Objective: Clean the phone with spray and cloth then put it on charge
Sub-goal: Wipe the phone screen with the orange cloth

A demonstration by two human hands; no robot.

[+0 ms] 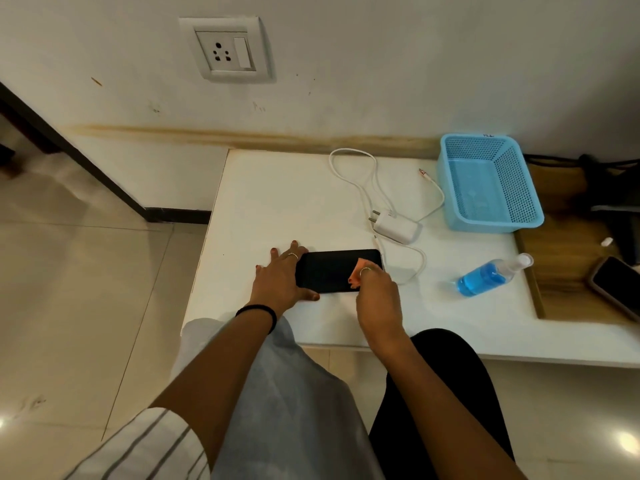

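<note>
My left hand pressed flat on the phone; my right hand pinched the cloth, wiping. I judged spraying done; the charger lay unplugged.

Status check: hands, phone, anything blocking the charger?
Left hand flat, steadying the phone. Right hand pinching the orange cloth on the screen. Charger unplugged on the table, wall socket free. Nothing in the way.
</note>
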